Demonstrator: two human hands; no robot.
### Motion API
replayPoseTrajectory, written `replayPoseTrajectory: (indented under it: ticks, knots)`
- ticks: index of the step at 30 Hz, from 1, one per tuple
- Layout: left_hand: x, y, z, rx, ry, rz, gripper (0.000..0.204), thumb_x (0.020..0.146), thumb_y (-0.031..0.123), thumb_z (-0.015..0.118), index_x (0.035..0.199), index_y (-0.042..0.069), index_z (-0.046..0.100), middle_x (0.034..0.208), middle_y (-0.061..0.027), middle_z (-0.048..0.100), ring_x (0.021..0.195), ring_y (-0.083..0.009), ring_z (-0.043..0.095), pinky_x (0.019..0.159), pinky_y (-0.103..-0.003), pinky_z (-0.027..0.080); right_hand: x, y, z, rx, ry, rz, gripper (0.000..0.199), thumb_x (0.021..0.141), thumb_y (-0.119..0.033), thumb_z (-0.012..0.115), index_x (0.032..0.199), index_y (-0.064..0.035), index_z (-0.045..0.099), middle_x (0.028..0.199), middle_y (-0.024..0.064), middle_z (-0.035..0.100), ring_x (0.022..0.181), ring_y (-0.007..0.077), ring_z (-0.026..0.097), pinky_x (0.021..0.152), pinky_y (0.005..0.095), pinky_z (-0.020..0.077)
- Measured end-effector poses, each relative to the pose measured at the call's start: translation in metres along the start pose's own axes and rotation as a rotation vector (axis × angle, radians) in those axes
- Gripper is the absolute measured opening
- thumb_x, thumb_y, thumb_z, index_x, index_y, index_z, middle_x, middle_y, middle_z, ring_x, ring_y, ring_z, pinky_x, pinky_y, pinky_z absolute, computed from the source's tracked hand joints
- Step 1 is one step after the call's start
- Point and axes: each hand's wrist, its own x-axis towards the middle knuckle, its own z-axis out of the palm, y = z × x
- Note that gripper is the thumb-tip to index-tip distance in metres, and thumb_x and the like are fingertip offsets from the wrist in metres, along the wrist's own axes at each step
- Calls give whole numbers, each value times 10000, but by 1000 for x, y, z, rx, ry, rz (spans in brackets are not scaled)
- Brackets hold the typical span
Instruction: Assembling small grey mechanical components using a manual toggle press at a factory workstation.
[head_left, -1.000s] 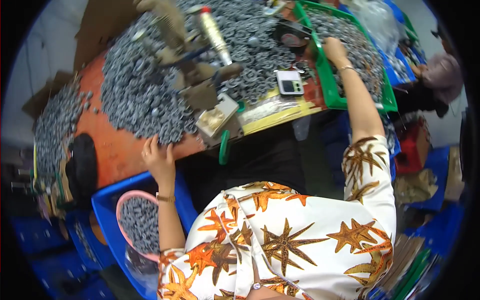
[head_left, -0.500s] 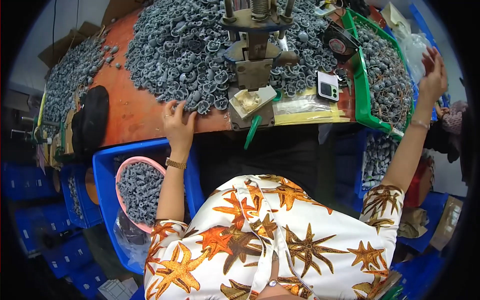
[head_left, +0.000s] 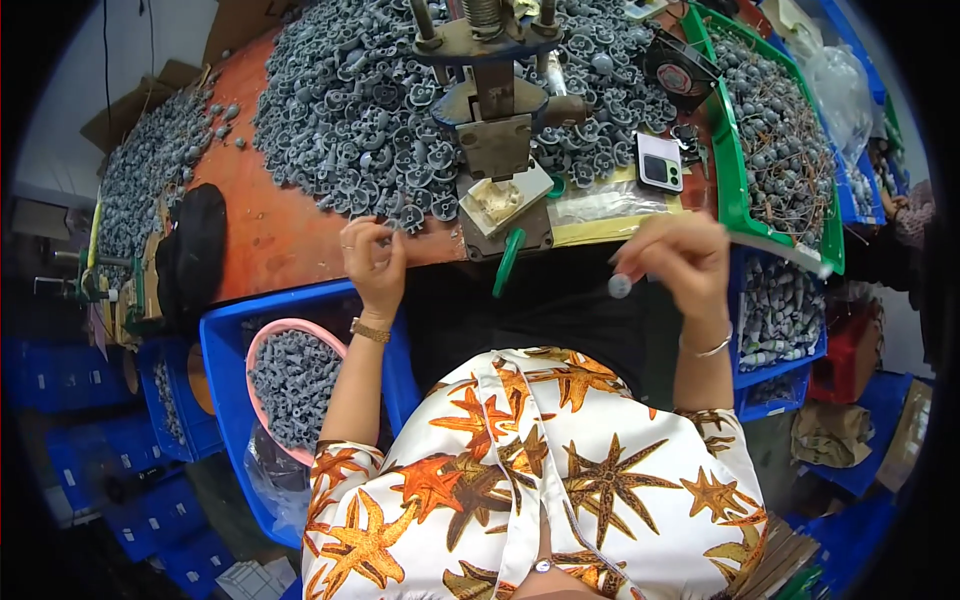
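Red tabletop (head_left: 265, 240) bears a heap of grey parts (head_left: 360, 110). Below-left of the left hand (head_left: 375, 265) sits a pink basin (head_left: 290, 325); the hand, half curled, is at the heap's near edge, its grip unclear. Ahead, between the hands, stands a press (head_left: 495, 140). The right hand (head_left: 680, 262), nearly closed, pinches a small round piece (head_left: 619, 287); rightward lies a green tray (head_left: 733, 182).

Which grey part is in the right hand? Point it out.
The small round grey part pinched by the right hand; the heaped grey parts lie on the red table instead.
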Motion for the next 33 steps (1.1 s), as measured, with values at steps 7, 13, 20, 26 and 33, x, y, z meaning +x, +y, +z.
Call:
replayPoseTrajectory:
  ticks: [7,13,20,26,33]
  knots:
    - [30,54,62,-207,3,111,168,733,-11,717,843,9,591,938,-134,560,869,-240,572,751,-317,481,-8,30,33,-135,-555,47,76,791,-60,673,773,13,685,691,103,659,603,222,633,533,294,470]
    - [21,67,73,-9,-230,270,247,742,5,689,980,-4,624,1065,-167,576,976,-342,549,819,-391,487,-19,34,28,-173,-484,102,76,793,-66,678,780,8,686,696,106,659,617,228,636,543,299,474]
    - [28,68,65,-244,-281,44,217,748,-23,662,945,62,695,968,-76,635,961,-264,539,788,-342,468,-22,46,31,-149,-438,164,69,799,-52,668,774,9,687,710,101,668,637,204,648,563,278,490]
    - [33,75,74,-49,-247,170,124,715,31,730,826,76,699,784,-43,586,797,-230,506,646,-308,430,-11,37,46,-44,-366,230,137,830,-26,628,947,0,693,705,88,672,617,153,657,571,249,508]
    - [24,53,42,-69,-158,126,248,760,-2,674,999,62,678,1026,-102,598,968,-278,557,807,-352,463,-15,40,37,-54,-310,233,115,871,-44,587,906,4,686,669,59,638,504,101,606,446,205,445]
